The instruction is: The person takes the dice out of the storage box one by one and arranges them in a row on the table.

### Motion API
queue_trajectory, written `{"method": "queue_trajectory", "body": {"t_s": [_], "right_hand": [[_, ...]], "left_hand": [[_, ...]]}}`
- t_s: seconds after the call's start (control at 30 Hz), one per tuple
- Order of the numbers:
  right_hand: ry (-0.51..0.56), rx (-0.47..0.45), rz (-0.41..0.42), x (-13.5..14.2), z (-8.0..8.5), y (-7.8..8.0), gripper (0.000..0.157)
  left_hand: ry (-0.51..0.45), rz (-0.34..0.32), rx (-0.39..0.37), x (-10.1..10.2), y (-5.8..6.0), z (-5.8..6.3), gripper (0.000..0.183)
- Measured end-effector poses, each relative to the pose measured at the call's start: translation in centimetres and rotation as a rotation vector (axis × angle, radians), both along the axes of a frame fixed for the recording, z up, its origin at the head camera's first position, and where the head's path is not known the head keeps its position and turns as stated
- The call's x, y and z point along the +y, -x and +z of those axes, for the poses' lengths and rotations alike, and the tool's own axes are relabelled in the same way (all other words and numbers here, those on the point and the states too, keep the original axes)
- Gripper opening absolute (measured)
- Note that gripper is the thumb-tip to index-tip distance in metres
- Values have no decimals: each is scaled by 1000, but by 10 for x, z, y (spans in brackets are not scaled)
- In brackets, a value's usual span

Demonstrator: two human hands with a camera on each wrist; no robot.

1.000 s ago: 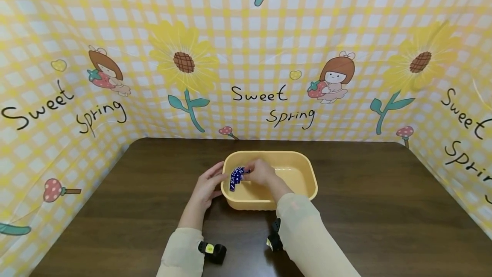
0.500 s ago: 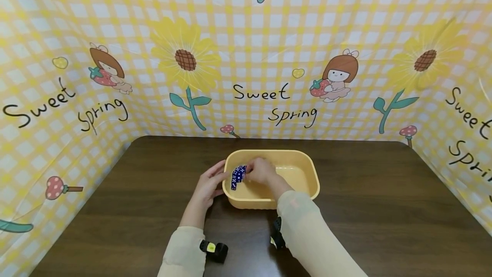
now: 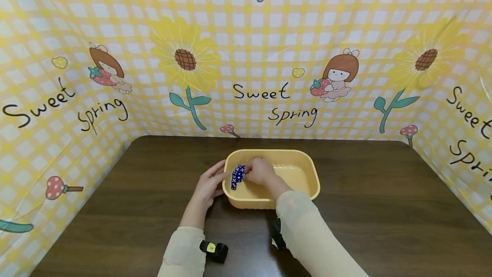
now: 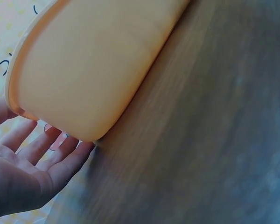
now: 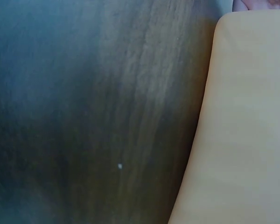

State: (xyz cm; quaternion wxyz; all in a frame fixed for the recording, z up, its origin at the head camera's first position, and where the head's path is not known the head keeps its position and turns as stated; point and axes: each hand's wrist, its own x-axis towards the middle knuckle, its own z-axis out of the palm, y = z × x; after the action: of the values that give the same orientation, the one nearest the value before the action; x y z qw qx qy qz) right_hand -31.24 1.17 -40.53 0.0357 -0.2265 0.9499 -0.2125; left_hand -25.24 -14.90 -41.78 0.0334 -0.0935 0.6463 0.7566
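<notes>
Several blue dice with white pips (image 3: 238,174) lie packed together at the left end inside a pale yellow plastic tub (image 3: 294,178). My right hand (image 3: 261,172) reaches over the near rim into the tub. Its fingers are bent and pinch at a die on the right side of the group, mostly hidden by the fingertips. At the tub's left end my left hand (image 3: 207,185) holds the rim, thumb on top and fingers against the outer wall. The left wrist view shows these fingers (image 4: 65,161) spread under the rim, along the tub's end wall.
The tub stands toward the back of a dark brown wooden table (image 3: 369,208). A yellow checked cloth (image 3: 246,54) printed with flowers and lettering hangs behind and at both sides. Each forearm wears a black wrist camera (image 3: 217,251).
Very little differs. The head view has shifted slightly, and the right fingertips make small movements at the dice. The left hand keeps its place on the tub.
</notes>
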Motion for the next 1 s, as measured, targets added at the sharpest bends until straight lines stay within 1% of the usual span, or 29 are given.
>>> {"method": "queue_trajectory", "body": {"t_s": [0.23,0.43,0.5,0.7,0.77,0.93,1.0], "right_hand": [[-9,7,8,1,1,-1,6],[5,2,21,2,2,-1,6],[27,-17,19,3,2,-1,7],[150,-90,-2,8,3,0,7],[178,-94,-5,10,4,1,6],[209,-61,0,16,4,6,7],[227,-51,8,18,5,7,7]], "left_hand": [[-4,-4,3,0,0,0,48],[-4,2,2,0,0,-1,48],[8,3,2,0,0,-1,48],[12,3,7,1,0,-1,50],[23,-1,-3,1,1,-1,50],[16,3,-12,1,1,-2,51],[10,4,3,0,1,-3,51]]}}
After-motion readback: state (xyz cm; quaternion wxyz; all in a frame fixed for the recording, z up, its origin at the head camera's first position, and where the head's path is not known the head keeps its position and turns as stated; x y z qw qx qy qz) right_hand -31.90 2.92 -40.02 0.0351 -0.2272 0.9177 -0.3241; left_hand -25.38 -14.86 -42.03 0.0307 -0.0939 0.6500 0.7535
